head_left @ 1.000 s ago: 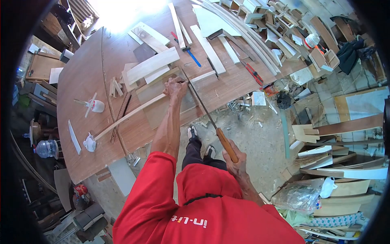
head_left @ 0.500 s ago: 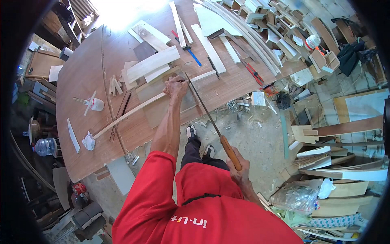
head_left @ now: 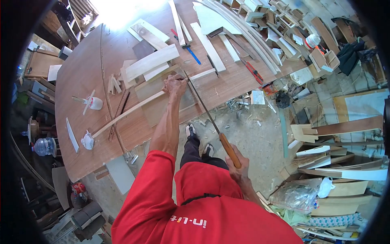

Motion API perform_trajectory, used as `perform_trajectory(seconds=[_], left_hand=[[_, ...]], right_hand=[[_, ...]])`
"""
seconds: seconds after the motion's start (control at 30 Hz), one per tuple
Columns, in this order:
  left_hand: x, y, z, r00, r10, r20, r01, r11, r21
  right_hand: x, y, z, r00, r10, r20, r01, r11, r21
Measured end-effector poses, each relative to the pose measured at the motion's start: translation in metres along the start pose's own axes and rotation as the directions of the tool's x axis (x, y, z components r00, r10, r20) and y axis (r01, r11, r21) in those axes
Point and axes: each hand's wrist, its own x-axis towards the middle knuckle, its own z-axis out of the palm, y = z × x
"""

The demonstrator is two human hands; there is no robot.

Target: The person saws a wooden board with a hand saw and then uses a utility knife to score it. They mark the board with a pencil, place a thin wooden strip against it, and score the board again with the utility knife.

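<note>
My right hand [head_left: 239, 166] is closed round the wooden handle of a handsaw [head_left: 207, 112]. The saw's thin blade points up and away from me, and its far end meets a long, narrow wood strip [head_left: 134, 110] on the table. Fingers curled, my left hand [head_left: 175, 86] grips and presses that strip just left of the blade. A flat board [head_left: 152, 110] lies under the strip there. The strip runs on to the right beyond the blade. Whether the blade has cut into the wood is too small to tell.
The brown wooden table [head_left: 87, 65] carries white-faced boards [head_left: 152, 62], a blue clamp bar [head_left: 193, 55], a red tool [head_left: 254, 73] and a white cup [head_left: 96, 103]. Wood offcuts [head_left: 315, 162] are stacked at right. Scraps litter the floor [head_left: 252, 134] by my feet.
My right hand and the saw have shifted very slightly. My left hand stays on the strip, and the view has moved a little.
</note>
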Motion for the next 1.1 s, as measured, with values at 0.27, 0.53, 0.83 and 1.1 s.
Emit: perform_trajectory(seconds=[0.27, 0.53, 0.83, 1.1], left_hand=[[0.004, -0.008, 0.008, 1.0, 0.006, -0.01, -0.006, 1.0, 0.011], [0.006, -0.009, 0.004, 0.999, 0.0, 0.038, 0.001, 1.0, -0.018], [0.0, -0.002, 0.001, 0.999, -0.026, 0.022, 0.026, 1.0, 0.009], [-0.002, 0.001, 0.0, 0.999, -0.012, -0.034, 0.013, 1.0, 0.023]], right_hand=[[0.001, -0.001, 0.0, 0.978, 0.184, 0.101, -0.181, 0.983, -0.04], [0.029, 0.003, 0.017, 0.999, -0.036, -0.001, 0.036, 0.999, 0.01], [0.003, 0.002, 0.002, 0.998, -0.063, -0.006, 0.063, 0.998, 0.018], [0.006, 0.0, 0.001, 0.994, 0.067, 0.085, -0.068, 0.998, 0.01]])
